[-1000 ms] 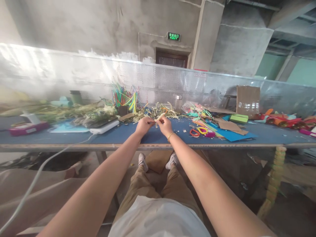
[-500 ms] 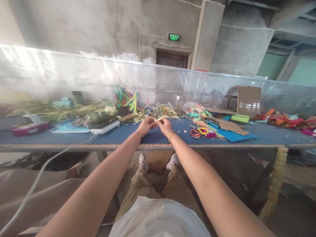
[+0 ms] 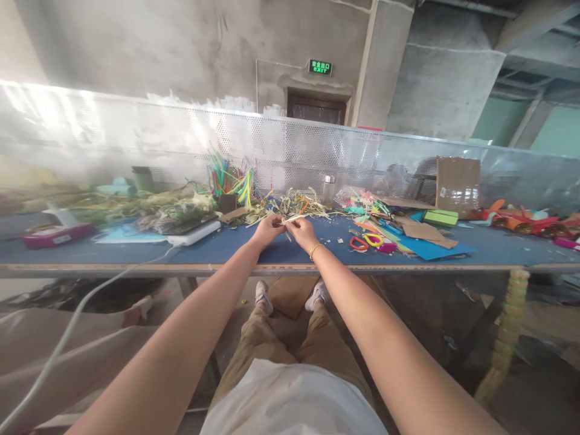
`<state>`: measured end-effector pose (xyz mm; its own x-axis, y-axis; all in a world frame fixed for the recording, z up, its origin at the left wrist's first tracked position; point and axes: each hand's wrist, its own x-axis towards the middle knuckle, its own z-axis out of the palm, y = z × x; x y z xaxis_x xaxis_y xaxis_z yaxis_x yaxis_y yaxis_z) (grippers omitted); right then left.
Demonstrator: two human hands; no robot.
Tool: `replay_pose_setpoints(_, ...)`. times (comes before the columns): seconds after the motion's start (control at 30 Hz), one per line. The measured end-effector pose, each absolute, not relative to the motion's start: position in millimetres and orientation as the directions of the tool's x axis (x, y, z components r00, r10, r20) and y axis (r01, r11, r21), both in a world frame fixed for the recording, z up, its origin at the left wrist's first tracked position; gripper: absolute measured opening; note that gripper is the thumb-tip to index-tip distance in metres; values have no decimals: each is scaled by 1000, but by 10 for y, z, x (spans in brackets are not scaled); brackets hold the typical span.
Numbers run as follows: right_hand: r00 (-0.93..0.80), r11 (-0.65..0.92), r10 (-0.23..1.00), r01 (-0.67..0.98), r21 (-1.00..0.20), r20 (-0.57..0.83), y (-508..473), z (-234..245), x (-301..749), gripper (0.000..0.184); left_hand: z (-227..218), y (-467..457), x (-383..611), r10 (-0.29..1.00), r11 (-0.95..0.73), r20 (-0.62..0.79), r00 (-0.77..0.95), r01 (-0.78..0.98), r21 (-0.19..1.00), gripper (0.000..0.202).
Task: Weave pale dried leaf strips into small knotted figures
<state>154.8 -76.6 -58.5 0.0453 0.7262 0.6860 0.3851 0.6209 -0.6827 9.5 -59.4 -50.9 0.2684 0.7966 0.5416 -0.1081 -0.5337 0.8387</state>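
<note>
My left hand (image 3: 270, 228) and my right hand (image 3: 301, 231) meet above the front part of the blue-topped table (image 3: 240, 246). Both have their fingers pinched on a thin pale-yellow strip (image 3: 296, 217), which sticks out over the right fingers; its exact kind is too small to make out. Part of it is hidden between the fingertips. Just behind the hands lies a loose heap of similar pale strips (image 3: 299, 202).
Colourful pipe cleaners (image 3: 231, 181) stand behind on the left, near a white power strip (image 3: 194, 234) with a cord. To the right lie orange-handled scissors (image 3: 358, 243), a yellow-handled pair (image 3: 373, 240), blue sheets (image 3: 437, 249) and cardboard. A glass bottle (image 3: 328, 188) stands at the back.
The hands stay in almost the same place. The fingers shift slightly around the pale strip, and a thin end now shows below, between the hands.
</note>
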Motion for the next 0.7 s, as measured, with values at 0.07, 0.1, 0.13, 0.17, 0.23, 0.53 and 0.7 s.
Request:
replay_pose_setpoints(0.07, 63, 614, 724, 395, -684, 687, -786, -580, 1543, 15, -510, -592, 99, 789, -538, 547, 281, -114, 835, 38)
replay_pose_setpoints(0.1, 67, 610, 726, 396, -686, 684, -794, -579, 1541, 16, -509, -595, 101, 788, -541, 548, 281, -112, 834, 36)
replay_pose_setpoints(0.13, 72, 605, 731, 393, -693, 679, -800, -578, 1539, 16, -508, -600, 102, 788, -542, 549, 280, -109, 833, 35)
replay_pose_setpoints(0.17, 82, 598, 737, 385, -703, 671, -804, -579, 1538, 17, -505, -608, 102, 788, -541, 547, 281, -106, 834, 34)
replay_pose_setpoints(0.23, 116, 573, 757, 355, -739, 642, -805, -580, 1536, 18, -497, -628, 100, 790, -533, 538, 293, -105, 840, 34)
replay_pose_setpoints(0.53, 159, 534, 809, 204, -821, 566, -812, -551, 1522, 16, -459, -689, 83, 793, -511, 517, 324, -110, 853, 42)
replay_pose_setpoints(0.7, 114, 512, 851, 39, -858, 513, -834, -535, 1524, 19, -454, -685, 74, 781, -538, 537, 318, -94, 838, 42)
